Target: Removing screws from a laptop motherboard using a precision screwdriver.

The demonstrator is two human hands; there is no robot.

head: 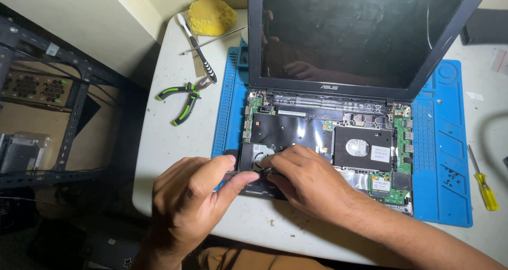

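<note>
At the opened laptop's [328, 143] front-left corner, our left hand [193, 193] and right hand [304, 177] pinch a small black part [253, 170] near the fan; we should ease it gently, not pry.

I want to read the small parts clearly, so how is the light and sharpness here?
Head view: the table and blue mat are evenly lit and sharp; the laptop screen reflects a dim hand; the left hand and right hand shadow the fan area; the left room edge is dark.
</note>
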